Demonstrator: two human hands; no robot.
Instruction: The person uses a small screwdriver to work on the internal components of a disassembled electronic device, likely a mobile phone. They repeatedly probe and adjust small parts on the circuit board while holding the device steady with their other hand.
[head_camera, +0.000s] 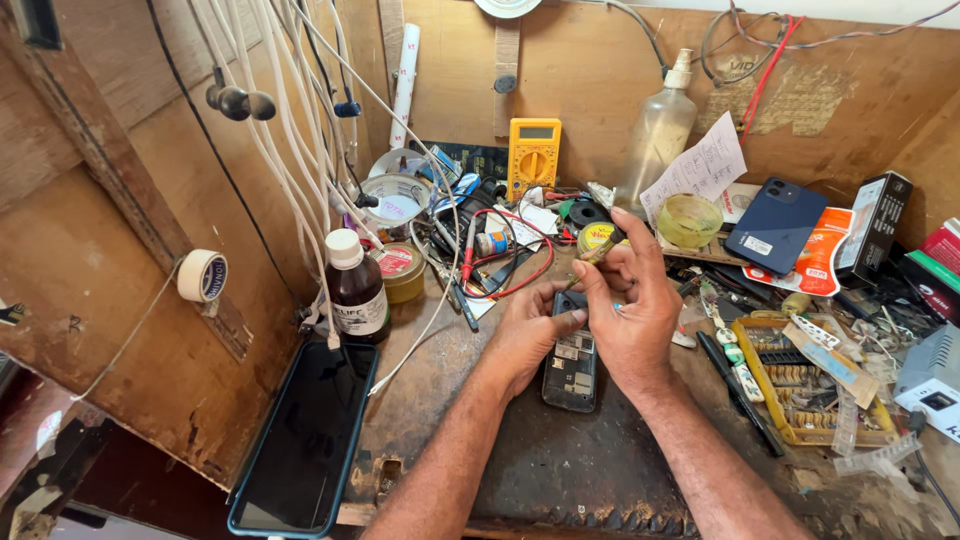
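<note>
you are at a worn wooden workbench (560, 470) boxed in by plywood walls on the left and at the back, its dark top crowded nearly everywhere except the strip nearest you. closest on your left, a large phone with a teal case (305, 440) lies face up with its near end over the front edge of the bench. between your forearms the bench is bare, the only real open room for moving. your left hand (525, 335) rests on the opened small phone (571, 360), which lies flat in the middle of the bench with its back off and its insides showing; the thumb presses on its upper edge and the fingers curl around its left side. your right hand (630, 305) hovers just above the phone's top, thumb and fingers pinched on a slim yellowish tool (597, 253) that slants up and away. to your right, a yellow parts tray (805, 385) sits close to your right wrist, with a black pen-like tool (738, 390) between them. left of the hands stands a brown bottle with a white cap (355, 288), near hanging white cables (300, 130). farther back, red leads (520, 270) loop beside a yellow multimeter (533, 155) propped at the rear wall, a clear plastic bottle (655, 135) stands beside it, and a dark blue phone (777, 225) lies to the right.
</note>
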